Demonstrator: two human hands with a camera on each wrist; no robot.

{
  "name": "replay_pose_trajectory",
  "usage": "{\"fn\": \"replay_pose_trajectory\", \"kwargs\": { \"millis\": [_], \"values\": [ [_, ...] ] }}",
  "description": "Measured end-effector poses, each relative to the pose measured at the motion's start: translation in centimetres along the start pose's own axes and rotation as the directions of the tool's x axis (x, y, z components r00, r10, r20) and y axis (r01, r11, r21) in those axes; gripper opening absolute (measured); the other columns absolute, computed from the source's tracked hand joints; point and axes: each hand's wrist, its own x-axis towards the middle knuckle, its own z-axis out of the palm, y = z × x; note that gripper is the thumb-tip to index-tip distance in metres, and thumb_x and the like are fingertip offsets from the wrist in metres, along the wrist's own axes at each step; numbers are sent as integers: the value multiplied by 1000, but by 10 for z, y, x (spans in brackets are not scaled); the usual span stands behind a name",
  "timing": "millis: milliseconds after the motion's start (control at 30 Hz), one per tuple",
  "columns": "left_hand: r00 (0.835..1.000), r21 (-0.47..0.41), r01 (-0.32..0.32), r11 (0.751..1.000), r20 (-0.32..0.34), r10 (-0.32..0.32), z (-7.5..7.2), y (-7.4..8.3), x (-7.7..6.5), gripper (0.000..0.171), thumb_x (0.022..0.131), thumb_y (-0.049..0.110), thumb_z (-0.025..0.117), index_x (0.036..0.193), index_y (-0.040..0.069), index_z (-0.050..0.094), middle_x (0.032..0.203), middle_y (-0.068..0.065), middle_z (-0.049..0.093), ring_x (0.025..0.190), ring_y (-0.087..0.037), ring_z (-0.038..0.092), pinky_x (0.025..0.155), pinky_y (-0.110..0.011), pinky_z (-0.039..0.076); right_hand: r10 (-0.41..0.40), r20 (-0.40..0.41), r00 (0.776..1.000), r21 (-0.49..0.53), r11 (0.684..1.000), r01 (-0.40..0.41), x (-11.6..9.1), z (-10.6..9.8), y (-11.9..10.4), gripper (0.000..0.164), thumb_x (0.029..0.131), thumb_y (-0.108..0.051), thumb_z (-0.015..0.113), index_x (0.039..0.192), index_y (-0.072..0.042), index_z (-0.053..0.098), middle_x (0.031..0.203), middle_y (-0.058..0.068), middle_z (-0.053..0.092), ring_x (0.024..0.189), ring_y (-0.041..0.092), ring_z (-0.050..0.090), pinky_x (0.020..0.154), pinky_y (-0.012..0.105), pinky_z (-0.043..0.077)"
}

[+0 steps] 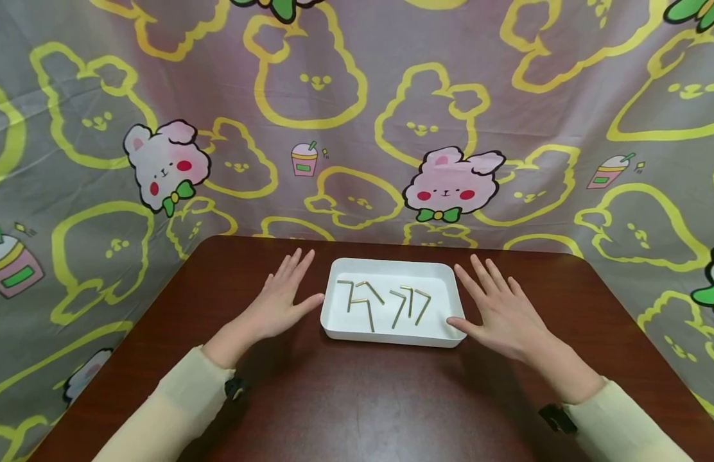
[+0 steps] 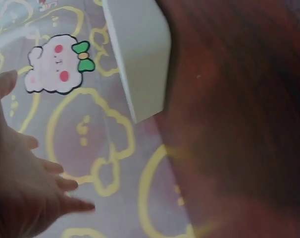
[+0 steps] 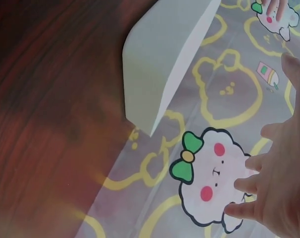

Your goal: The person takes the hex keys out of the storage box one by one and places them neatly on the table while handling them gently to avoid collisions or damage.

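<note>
Shiny red-brown wood-look worktop (image 1: 357, 398). White, shallow, round-cornered, plastic-looking tray (image 1: 391, 339) sits on it. Left hand (image 1: 278, 308) at tray's 9 o'clock, right hand (image 1: 504, 317) at 3; each grip wide, holding nothing. Best way, likely: slow, level hands, so tray won't tip. In tray: six thin, gold-coloured, L-shaped metal rods (image 1: 399, 311), lying loose.

Soft glare marks the table (image 1: 368, 401); wrist views look blurry.
</note>
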Motion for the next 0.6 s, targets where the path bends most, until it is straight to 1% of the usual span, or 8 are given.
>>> {"fn": "replay_pose_trajectory", "kwargs": {
  "millis": [67,133,233,400,533,600],
  "values": [
    [1000,-103,4,995,15,-2,4,-3,4,88,93,57,54,158,24,4,162,-9,-1,147,-31,2,110,-63,16,-4,1,1000,5,1000,4,2,2,-1,93,87,-66,55,156,-14,21,160,19,11,143,42,13,106,68,20],
    [1000,-189,2,982,23,2,10,-7,9,90,92,55,57,158,24,4,162,-8,-1,146,-31,6,110,-61,21,-6,6,1000,8,1000,6,4,5,-2,93,87,-67,54,156,-14,22,160,18,12,143,42,13,106,67,20],
    [1000,-296,-2,955,25,10,19,-12,15,90,93,44,63,158,22,6,162,-7,3,145,-31,13,109,-58,25,-13,8,1000,7,1000,13,5,9,-4,93,87,-68,53,155,-13,23,160,18,13,143,42,14,106,67,21],
    [999,-436,5,900,33,11,31,-18,24,90,91,20,70,157,17,9,161,-10,11,144,-35,19,108,-54,31,-33,5,999,15,999,33,7,15,-6,93,87,-68,53,155,-13,24,160,17,15,144,39,14,107,64,21],
    [999,-511,25,859,42,-5,39,-24,27,91,89,12,72,156,12,11,159,-16,15,142,-38,23,106,-53,34,-57,-3,998,21,998,57,8,18,-7,92,87,-68,53,156,-14,24,160,16,17,145,37,14,109,62,21],
    [999,-543,36,839,46,-14,42,-27,28,89,88,8,72,156,9,13,158,-19,18,141,-37,26,105,-52,35,-65,-6,998,22,998,66,9,19,-8,92,87,-68,53,156,-14,24,160,15,17,145,36,14,109,61,21]
  ]
}}
